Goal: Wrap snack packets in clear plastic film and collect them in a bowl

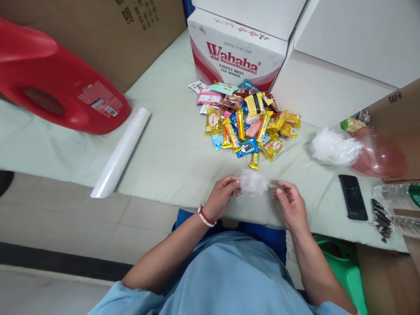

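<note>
A small, crumpled clear plastic bag [254, 182] is held between my two hands, low over the front of the table. My left hand [226, 192] pinches its left end between thumb and fingers. At the right end, my right hand [291, 203] has its thumb and fingertips closed on the bag's edge. Just beyond the bag lies a heap of wrapped snacks [243, 120] in yellow, blue, pink and brown packets. A yellow snack stick [254, 160] lies at the heap's near edge.
Behind the heap stands a Wahaha carton [236, 52]. To the left are a red jug [98, 105] and a roll of clear film [121, 153]. Rightward lie a bundle of clear plastic [334, 146], a red bowl [382, 153], a black phone [353, 197] and plastic bottles [392, 196].
</note>
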`<state>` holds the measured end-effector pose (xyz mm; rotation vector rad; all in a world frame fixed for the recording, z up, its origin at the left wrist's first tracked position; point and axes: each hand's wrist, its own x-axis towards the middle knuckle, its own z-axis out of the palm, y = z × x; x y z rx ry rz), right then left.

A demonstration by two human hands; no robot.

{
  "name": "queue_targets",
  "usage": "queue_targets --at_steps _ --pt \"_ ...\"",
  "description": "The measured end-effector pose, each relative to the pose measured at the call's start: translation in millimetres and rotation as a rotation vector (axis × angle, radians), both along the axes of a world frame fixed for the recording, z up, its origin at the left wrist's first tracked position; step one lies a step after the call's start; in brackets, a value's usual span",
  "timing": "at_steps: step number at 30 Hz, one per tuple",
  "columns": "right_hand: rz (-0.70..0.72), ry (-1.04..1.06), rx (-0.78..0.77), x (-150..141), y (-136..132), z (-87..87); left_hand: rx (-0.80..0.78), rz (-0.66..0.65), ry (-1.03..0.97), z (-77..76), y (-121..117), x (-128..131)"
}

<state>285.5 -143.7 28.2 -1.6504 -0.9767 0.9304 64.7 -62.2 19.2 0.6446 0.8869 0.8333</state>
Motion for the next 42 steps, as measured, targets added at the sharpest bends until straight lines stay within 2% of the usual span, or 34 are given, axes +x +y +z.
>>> queue_targets --at_steps 2,4,6,7,10,14,16,19,21,23,27,30,33,35,37,42 --pt "0.128 -0.310 0.169 -2 7 10.6 0.060 -0.036 0.048 -0.3 -2 1" --pt "0.352 -0.529 0.267 -7 18 18.3 0.094 -0.060 0.059 0.0 -4 2" --pt "0.494 -0.608 0.281 -13 29 19.8 0.110 -0.052 0.072 0.3 -4 0" --pt "0.499 -0.590 0.272 -15 33 18.5 0.114 -0.035 0.096 0.2 -3 -1" --pt "0.326 -0.353 0.142 -16 37 11.3 0.104 0.038 0.194 -1.6 -2 -10" --pt "0.098 0.170 -0.100 -13 28 5.9 0.065 0.090 0.175 -4.9 -1 -21" --pt "0.004 0.355 -0.130 -10 25 5.4 0.053 0.075 0.155 -5.7 0 -25" --pt "-0.159 0.470 -0.084 -1 24 4.3 0.055 0.035 0.164 -6.1 3 -31" --pt "-0.215 0.469 -0.088 6 24 2.6 0.067 0.035 0.196 -6.1 6 -36" --pt "-0.212 0.399 -0.129 11 23 1.2 0.085 0.044 0.246 -6.1 8 -40" --pt "-0.190 -0.018 -0.053 12 18 1.6 0.134 0.026 0.350 -6.5 10 -44" --pt "-0.053 -0.374 0.003 6 19 0.3 0.148 -0.007 0.387 -5.6 10 -42" --pt "0.138 -0.593 -0.021 -1 28 -7.4 0.148 -0.028 0.410 -2.4 10 -40" --pt "0.192 -0.569 -0.042 -2 35 -12.6 0.151 -0.030 0.427 0.2 10 -43" --pt "0.168 -0.406 -0.053 1 42 -14.0 0.154 -0.025 0.441 2.2 12 -49" --pt "-0.056 -0.017 -0.042 25 46 -2.6 0.137 -0.016 0.469 5.7 19 -81"
